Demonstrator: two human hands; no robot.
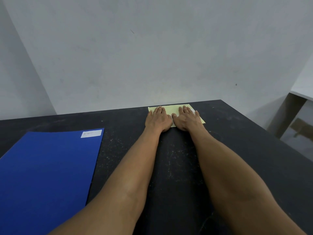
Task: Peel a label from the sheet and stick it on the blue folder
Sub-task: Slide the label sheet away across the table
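Note:
A pale yellow label sheet [172, 109] lies flat near the far edge of the dark table. My left hand [158, 119] rests palm down on its left part, fingers spread flat. My right hand [186, 118] lies palm down on its right part, covering most of it. A bit of white shows by my right fingers at the sheet's far right corner. The blue folder [45, 167] lies flat at the left of the table, apart from both hands. A white label [91, 133] is stuck at its far right corner.
The dark speckled table [237, 141] meets a grey wall at the back. Its right edge runs diagonally toward me. Beyond that edge stands a white shelf unit [301, 92] above a floor area.

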